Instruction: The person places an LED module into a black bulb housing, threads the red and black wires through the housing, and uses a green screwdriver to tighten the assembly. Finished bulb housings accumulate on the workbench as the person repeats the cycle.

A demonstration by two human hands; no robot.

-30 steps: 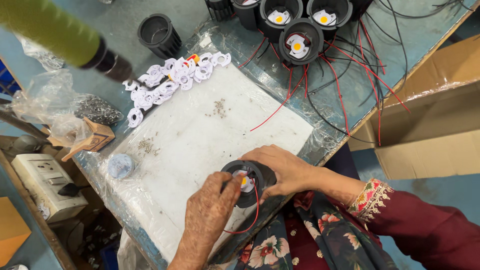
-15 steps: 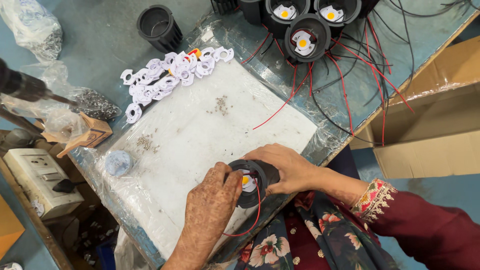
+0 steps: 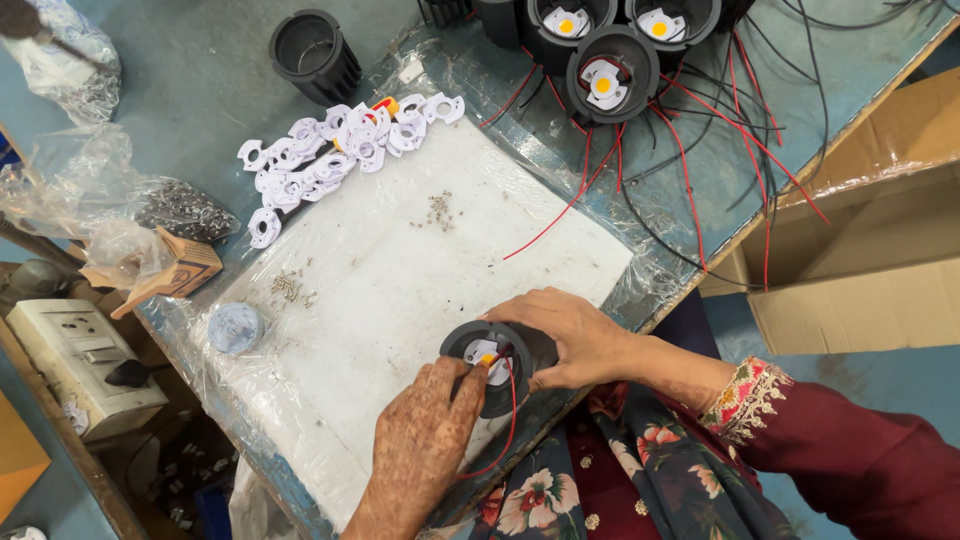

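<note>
A black round lamp housing (image 3: 520, 352) lies at the near edge of a white foam pad (image 3: 400, 270). My right hand (image 3: 575, 335) grips it from the right side. Inside it sits a white holder with a yellow LED (image 3: 487, 353), and a red wire (image 3: 510, 420) loops out of it toward me. My left hand (image 3: 425, 445) reaches in from below, its fingertips pinched on that white holder at the housing's mouth.
Several white plastic holders (image 3: 335, 150) lie heaped at the pad's far edge, with small screws (image 3: 438, 208) nearby. Black housings with LEDs (image 3: 610, 70) and red and black wires stand far right; an empty one (image 3: 312, 52) far left. A cardboard box (image 3: 860, 250) is at right, plastic bags (image 3: 90, 190) at left.
A yellow-green handled tool at upper left has left the view. The view has shifted a little. Both hands stay on the housing, with only small finger movement.
</note>
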